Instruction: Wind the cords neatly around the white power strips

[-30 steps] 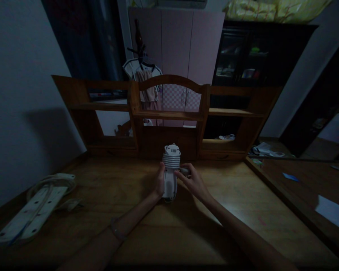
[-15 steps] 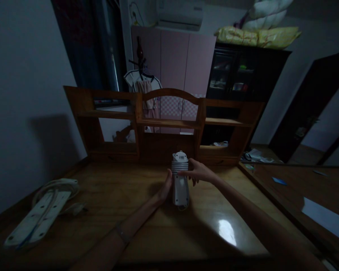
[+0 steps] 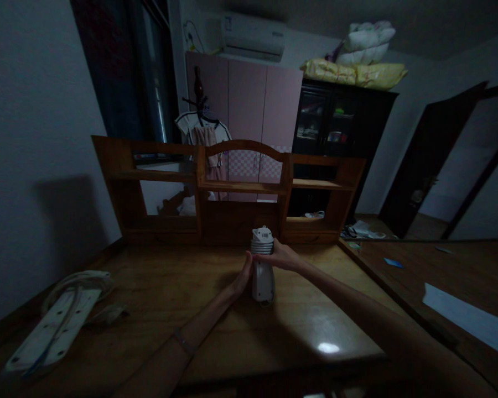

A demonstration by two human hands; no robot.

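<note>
A white power strip (image 3: pixel 264 281) with its cord (image 3: pixel 261 247) wound in several turns round its upper part is held above the wooden desk (image 3: pixel 182 309). My left hand (image 3: pixel 244 275) presses against its left side, fingers partly hidden behind it. From the right, my right hand (image 3: pixel 283 256) grips the strip at the wound cord, with the thumb across the front and the other fingers out of sight behind. A second white power strip (image 3: pixel 53 331) lies on the desk at the left, its cord (image 3: pixel 77 287) looped loosely over it.
A wooden shelf unit (image 3: pixel 240 188) stands along the back of the desk. To the right, a lower brown surface (image 3: pixel 402 293) bears a white sheet (image 3: pixel 465 315) and a small blue card (image 3: pixel 393 262). A white wall (image 3: pixel 66 138) borders the left side.
My right hand has closed more tightly round the wound cord; its fingers, visible below before, are now behind the strip. The camera view has tilted up and shifted slightly right.
</note>
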